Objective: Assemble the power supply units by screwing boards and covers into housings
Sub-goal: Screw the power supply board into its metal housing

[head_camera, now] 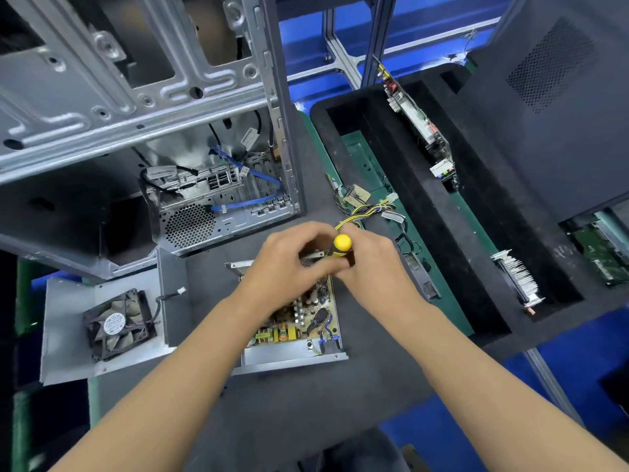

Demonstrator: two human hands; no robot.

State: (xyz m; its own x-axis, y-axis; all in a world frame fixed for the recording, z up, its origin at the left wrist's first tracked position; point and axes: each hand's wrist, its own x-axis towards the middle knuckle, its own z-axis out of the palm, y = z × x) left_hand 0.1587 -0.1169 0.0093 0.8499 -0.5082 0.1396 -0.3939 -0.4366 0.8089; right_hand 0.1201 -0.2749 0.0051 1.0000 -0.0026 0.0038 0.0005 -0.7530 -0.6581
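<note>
Both hands' grips, left [286, 257] and right [371, 264], curled together.

I see the open metal housing [292, 359] lying flat on the dark mat, near wall toward me. The circuit board [299, 321] sits inside it, component side up: coils, capacitors, a bundle of blue and black leads at its right edge. Yellow-black wire harness [367, 210] trails off past the far side. Cover [68, 321] lies apart to the left, inner face up, black fan [117, 323] mounted on it
</note>
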